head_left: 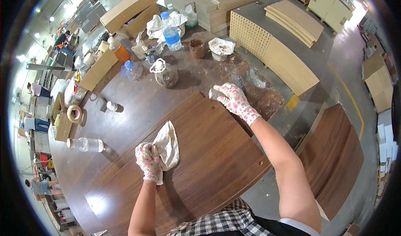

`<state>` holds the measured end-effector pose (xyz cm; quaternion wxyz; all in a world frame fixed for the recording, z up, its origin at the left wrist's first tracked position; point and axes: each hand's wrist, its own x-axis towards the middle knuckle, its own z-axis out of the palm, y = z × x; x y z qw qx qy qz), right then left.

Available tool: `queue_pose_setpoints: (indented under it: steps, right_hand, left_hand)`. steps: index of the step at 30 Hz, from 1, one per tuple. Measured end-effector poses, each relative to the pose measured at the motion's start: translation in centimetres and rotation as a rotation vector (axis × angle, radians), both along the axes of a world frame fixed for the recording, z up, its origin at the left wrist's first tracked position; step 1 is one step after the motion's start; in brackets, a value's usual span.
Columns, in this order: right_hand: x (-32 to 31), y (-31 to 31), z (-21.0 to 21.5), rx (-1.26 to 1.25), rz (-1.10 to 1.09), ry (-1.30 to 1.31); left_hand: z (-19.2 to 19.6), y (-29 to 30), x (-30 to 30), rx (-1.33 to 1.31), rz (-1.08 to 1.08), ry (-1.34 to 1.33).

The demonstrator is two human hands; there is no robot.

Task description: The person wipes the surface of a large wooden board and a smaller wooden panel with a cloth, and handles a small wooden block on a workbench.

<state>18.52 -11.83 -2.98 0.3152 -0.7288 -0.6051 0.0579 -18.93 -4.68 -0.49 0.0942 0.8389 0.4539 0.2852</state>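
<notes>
The brown panel (213,146) runs (lengthwise) lower left to upper right.

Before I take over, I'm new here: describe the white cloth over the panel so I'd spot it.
On the table lies a brown wood-grain panel. Above it, the gloved left hand holds the cloth: plain white, unlike the pink-patterned glove.

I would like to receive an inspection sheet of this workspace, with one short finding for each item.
Surface: brown table, smeared toward its far right.
Job's things: wood-grain panel lying flat, holes near its right end; white cloth.
Clutter: blue-capped bottle, brown cup, tape roll.
Hands: gloved left hand grips the cloth; gloved right hand at the panel's far edge, grip unclear.
Cables: nothing seen.
Surroundings: stacked boards, people at left.
</notes>
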Motion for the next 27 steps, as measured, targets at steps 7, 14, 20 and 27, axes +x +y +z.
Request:
queue_pose_setpoints:
  steps: [7,14,20,27]
  right_hand:
    - [0.0,-0.2,2.4,-0.038,-0.017,0.031]
    - [0.1,0.7,2.3,-0.041,-0.039,0.105]
    - [-0.5,0.8,1.4,-0.041,-0.064,0.002]
    - [0.2,-1.3,2.0,0.099,0.005,0.063]
  left_hand:
    - [0.3,-0.2,-0.3,0.000,0.002,0.020]
    - [0.1,-0.1,-0.4,0.029,-0.019,0.022]
    - [0.2,-0.2,-0.1,0.008,-0.006,0.042]
    - [0.1,0.0,-0.4,0.004,-0.002,0.021]
